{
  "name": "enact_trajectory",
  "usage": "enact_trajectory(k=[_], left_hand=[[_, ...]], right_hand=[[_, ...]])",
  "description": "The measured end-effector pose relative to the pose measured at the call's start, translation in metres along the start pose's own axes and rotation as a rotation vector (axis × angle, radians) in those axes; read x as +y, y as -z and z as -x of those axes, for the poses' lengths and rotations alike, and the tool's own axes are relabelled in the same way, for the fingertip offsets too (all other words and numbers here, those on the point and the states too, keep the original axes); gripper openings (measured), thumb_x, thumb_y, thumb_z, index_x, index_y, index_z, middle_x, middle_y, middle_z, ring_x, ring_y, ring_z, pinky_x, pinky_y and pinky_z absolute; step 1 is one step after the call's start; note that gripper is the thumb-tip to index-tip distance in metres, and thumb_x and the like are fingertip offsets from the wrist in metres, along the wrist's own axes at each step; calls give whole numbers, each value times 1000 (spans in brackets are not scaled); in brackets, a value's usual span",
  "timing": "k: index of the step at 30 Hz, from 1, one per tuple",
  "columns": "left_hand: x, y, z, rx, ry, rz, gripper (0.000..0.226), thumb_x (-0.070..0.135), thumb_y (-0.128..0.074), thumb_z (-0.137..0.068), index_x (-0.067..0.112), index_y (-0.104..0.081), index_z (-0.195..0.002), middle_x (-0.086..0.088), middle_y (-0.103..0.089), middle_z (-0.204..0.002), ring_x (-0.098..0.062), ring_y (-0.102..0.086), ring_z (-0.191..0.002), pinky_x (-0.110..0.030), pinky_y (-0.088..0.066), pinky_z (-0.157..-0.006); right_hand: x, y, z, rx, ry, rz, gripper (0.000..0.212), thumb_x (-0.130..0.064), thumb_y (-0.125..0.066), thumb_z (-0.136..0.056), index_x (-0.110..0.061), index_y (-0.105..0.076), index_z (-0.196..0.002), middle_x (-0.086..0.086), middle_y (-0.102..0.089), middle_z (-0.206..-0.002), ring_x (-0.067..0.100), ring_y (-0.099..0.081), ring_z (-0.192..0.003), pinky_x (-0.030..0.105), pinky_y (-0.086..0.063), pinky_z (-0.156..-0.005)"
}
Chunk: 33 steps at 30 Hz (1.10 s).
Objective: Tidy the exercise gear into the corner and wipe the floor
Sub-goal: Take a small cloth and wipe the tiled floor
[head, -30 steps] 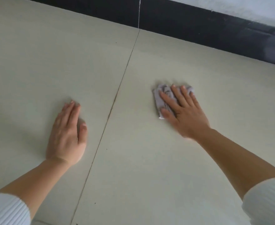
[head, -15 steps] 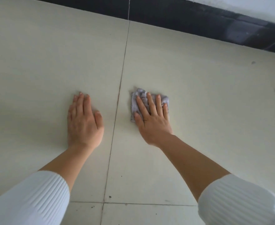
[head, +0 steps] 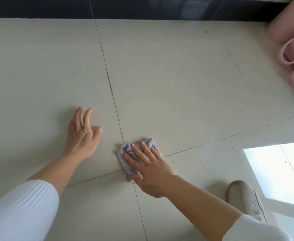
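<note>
Pressing a gray cloth (head: 125, 149) to the floor (head: 177, 84), the right hand (head: 149, 169) lies flat, fingers spread; the left hand (head: 81, 136) is spread beside it. The cloth has slid onto a tile crossing.

Left hand (head: 83, 134) sits left of centre, fingers straight and a bit spread, thumb out, holding nothing. Right hand (head: 151, 171) is lower centre, palm down, fingers splayed flat on a cloth (head: 128, 171). Both reach up from the bottom corners, bare from wrist to near the elbow, white sleeves (head: 21, 209) bunched there.
</note>
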<state>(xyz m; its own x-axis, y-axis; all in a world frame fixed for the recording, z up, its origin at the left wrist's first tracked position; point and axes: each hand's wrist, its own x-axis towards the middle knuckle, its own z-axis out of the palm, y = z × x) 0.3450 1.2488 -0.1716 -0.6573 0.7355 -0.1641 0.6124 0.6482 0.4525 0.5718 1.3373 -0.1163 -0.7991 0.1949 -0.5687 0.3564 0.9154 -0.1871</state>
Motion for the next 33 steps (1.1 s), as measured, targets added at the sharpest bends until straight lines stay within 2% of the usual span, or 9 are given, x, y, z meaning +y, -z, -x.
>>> enact_trajectory(k=[6,9,10,13,15,21,26,29,33], left_hand=[[-7,4,26,-78,-19,-80,61,30,-38,-98,9,-15,-150,-14,0,-159,-27,4,-146,-41,-3,-117],[-10,6,24,-100,-40,-74,62,36,-32,-99,14,-7,-151,-8,6,-159,-21,11,-146,-37,3,-117],[-11,5,24,-81,-46,-77,62,36,-31,-99,14,-7,-151,-8,6,-159,-20,11,-146,-37,3,-117],[-13,3,25,-59,-54,-84,62,36,-32,-98,15,-7,-151,-7,4,-159,-19,10,-146,-36,3,-116],[-13,1,25,-81,-48,-65,62,36,-32,-98,16,-6,-151,-5,7,-159,-18,12,-146,-35,4,-116],[-15,-2,35,-74,-35,-110,63,40,-26,-99,18,5,-150,-1,17,-158,-12,21,-142,-31,8,-115],[-13,-11,68,-95,31,-180,81,59,6,-81,15,14,-148,1,23,-154,-7,27,-137,-32,8,-116],[-15,-9,85,-132,39,-215,87,60,9,-76,10,14,-147,-2,26,-152,-11,26,-138,-34,4,-119],[-12,-9,97,-115,51,-252,86,57,3,-79,5,3,-148,-9,10,-157,-20,13,-144,-38,-2,-119]], right_hand=[[-11,-21,38,-76,23,50,57,-45,-17,-101,-36,15,-148,-8,30,-150,22,31,-140,41,13,-118],[4,-29,34,18,-4,78,55,-43,-16,-101,-27,-7,-153,1,-8,-160,29,-4,-147,49,-15,-119],[9,-28,29,65,-66,62,55,-41,-17,-101,-26,-7,-153,2,-11,-160,28,-8,-147,49,-20,-118],[18,-21,6,114,-149,-41,54,-45,3,-98,-31,31,-142,-4,31,-154,21,31,-141,43,6,-120],[23,-14,-12,208,-222,-129,53,-48,11,-92,-35,40,-134,-7,42,-148,17,41,-135,39,17,-117],[63,26,-94,367,-358,-224,54,-44,-6,-101,-34,24,-145,-3,27,-156,20,29,-142,37,19,-115],[62,56,-137,285,-426,-290,58,-37,-14,-101,-29,12,-151,-1,21,-159,26,24,-144,45,15,-116],[38,49,-124,281,-264,-229,57,-37,-15,-101,-29,13,-151,-2,21,-159,25,24,-144,44,15,-117],[7,15,-81,237,2,-91,57,-38,-16,-102,-30,11,-151,-3,21,-158,24,26,-143,42,16,-116]])
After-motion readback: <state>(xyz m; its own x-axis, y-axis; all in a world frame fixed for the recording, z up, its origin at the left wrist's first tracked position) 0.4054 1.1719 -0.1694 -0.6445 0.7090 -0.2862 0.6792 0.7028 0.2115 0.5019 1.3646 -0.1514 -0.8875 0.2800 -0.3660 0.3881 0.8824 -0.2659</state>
